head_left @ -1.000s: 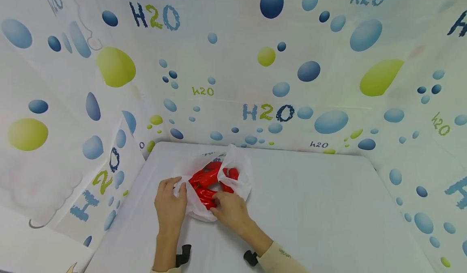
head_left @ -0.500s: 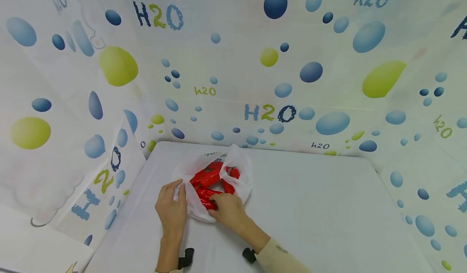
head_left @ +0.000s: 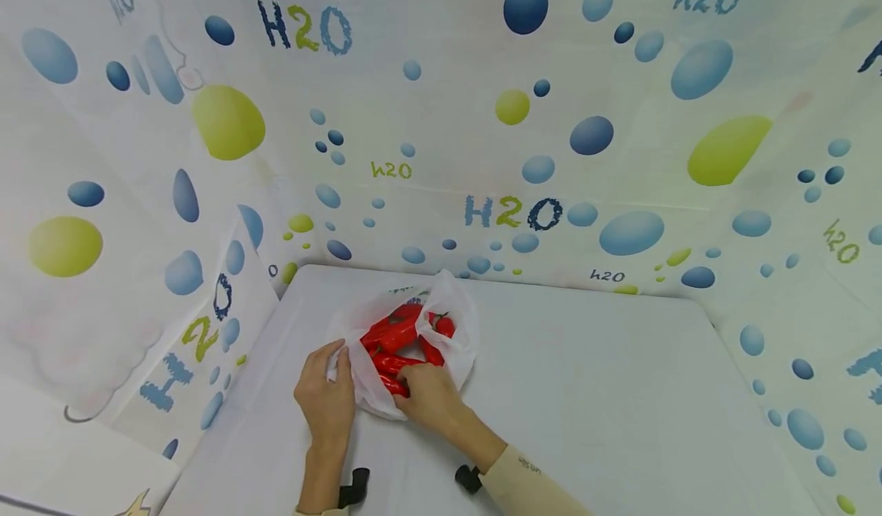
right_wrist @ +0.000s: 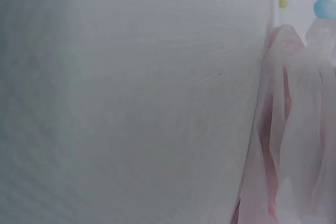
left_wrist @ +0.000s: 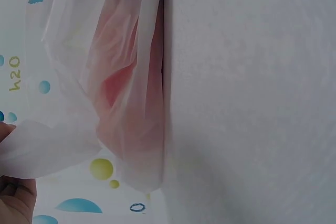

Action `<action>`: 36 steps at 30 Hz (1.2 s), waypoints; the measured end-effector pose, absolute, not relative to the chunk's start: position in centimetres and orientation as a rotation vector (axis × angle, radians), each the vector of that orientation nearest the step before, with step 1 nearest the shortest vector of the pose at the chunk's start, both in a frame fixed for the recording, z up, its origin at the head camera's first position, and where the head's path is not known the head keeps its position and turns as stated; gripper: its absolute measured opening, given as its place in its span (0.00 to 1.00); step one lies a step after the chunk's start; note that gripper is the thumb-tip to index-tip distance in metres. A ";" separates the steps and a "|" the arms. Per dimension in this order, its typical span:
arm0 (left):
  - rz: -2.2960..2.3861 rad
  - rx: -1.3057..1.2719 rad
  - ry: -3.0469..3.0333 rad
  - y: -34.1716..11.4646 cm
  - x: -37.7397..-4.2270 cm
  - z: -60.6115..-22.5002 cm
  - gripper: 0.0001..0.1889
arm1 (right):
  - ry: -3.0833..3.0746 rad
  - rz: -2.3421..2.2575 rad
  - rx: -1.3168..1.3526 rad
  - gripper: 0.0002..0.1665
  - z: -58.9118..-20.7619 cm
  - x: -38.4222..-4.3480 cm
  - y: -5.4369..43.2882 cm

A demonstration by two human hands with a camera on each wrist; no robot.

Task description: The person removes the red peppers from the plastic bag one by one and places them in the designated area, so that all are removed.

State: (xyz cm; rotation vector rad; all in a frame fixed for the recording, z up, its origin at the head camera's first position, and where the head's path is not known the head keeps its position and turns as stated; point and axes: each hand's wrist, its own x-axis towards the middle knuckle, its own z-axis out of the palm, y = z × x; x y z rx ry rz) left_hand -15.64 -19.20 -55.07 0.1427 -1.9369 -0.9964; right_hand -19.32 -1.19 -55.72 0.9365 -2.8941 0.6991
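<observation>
A white plastic bag (head_left: 375, 409) stands with its mouth spread, several glossy red peppers (head_left: 400, 336) inside. My left hand (head_left: 327, 397) pinches the bag's left edge between thumb and fingers. In the left wrist view, that hand (left_wrist: 17, 203) holds a raised flap of the bag, and the peppers show pink through the plastic. My right hand (head_left: 434, 401) reaches over the bag's near rim, curled fingers and thumb at the end of the nearest red pepper (head_left: 393, 384); its fingertips are partly hidden. The right wrist view shows the bag's side (right_wrist: 299, 129) but no hand.
The bag sits toward the left of a white table (head_left: 586, 386). Behind and beside it hangs a white curtain (head_left: 427, 118) with blue and green spots and H2O lettering. Black camera mounts (head_left: 354, 487) are strapped at both wrists.
My right hand's fingers have shifted slightly left and down at the nearest pepper, and more of the peppers shows. My left hand keeps its hold on the bag. The head view has shifted slightly.
</observation>
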 end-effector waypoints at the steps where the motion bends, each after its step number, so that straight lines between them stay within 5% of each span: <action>1: -0.997 0.141 -1.930 -19.2 -15.7 -55.1 0.09 | -2.901 0.721 0.935 0.11 -55.7 -19.3 -1.2; 36: -0.984 0.146 -1.869 -19.1 -15.7 -54.9 0.08 | -2.781 1.034 0.702 0.16 -53.9 -18.3 1.9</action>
